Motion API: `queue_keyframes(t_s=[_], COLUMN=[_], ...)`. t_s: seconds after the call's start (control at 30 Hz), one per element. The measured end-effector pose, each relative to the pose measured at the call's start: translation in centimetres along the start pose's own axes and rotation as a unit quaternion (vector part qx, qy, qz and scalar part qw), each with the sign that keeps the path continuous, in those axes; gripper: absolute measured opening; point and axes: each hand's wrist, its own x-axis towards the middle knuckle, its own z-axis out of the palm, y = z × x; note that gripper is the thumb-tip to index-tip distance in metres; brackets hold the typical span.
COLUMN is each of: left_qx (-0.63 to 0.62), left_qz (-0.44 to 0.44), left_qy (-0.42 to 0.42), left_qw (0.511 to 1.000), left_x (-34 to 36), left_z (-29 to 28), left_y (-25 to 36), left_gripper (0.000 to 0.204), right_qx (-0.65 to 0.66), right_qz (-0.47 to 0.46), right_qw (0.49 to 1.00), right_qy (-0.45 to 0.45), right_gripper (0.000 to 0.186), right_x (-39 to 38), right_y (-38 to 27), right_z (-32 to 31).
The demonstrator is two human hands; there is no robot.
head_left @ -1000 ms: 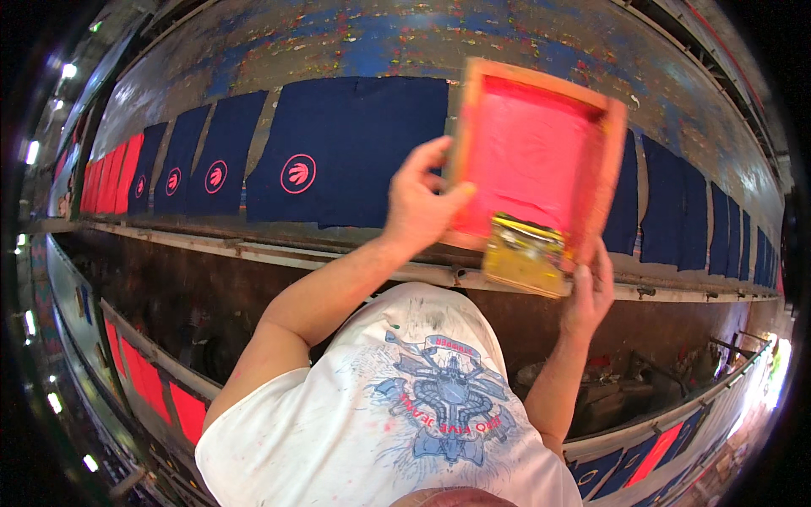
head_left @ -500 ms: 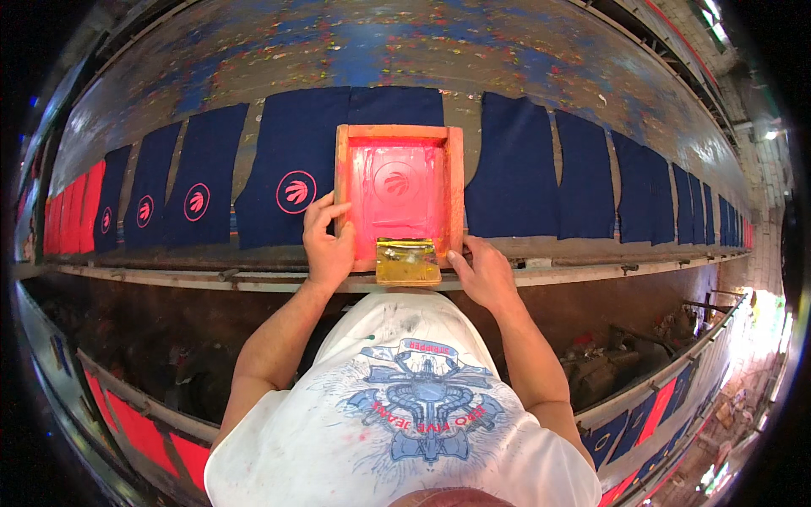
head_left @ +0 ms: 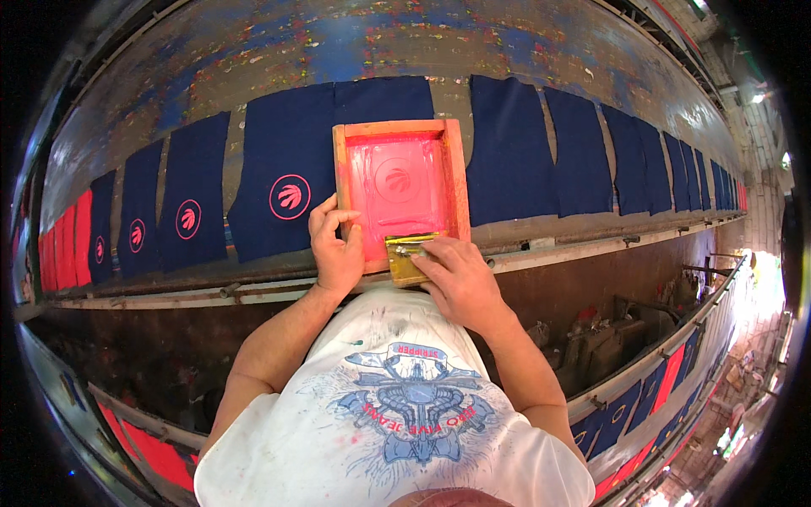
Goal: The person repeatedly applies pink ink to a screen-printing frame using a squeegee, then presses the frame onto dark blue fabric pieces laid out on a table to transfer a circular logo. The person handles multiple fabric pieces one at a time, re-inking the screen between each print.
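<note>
Plainly wooden frame, pink inside, faint round emblem.

Both arms bent, fingers curled

A rectangular wooden frame, its inner surface coated in glossy pink ink (a round emblem shows faintly there), lies over a flat navy fabric panel. A small, shiny yellow squeegee, partly hidden, sits across the frame's near edge.
</note>
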Motion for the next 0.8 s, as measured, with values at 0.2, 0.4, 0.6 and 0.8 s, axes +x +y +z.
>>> queue_keyframes(t_s=[0.2,0.4,0.6,0.8], left_qx=[-0.023,0.14,0.317,0.337], left_qz=[-0.08,0.01,0.093,0.096], left_qy=[-0.003,-0.066,-0.141,-0.153], left_qw=[0.996,0.988,0.933,0.924], left_x=[0.1,1.1,2.5,3.5], left_z=[0.1,-1.4,-2.6,-3.0], left_y=[0.3,2.2,3.3,4.1], left_gripper=[0.052,0.065,0.06,0.049], right_qx=[-0.024,-0.022,-0.023,-0.063], right_qz=[-0.025,-0.044,-0.042,-0.03], right_qw=[0.998,0.999,0.999,0.998], right_qy=[-0.047,-0.02,0.02,-0.004], right_gripper=[0.043,0.042,0.041,0.046], right_x=[1.6,2.5,8.1,14.8], right_y=[0.8,2.1,5.9,8.5], right_z=[1.4,2.0,3.6,2.4])
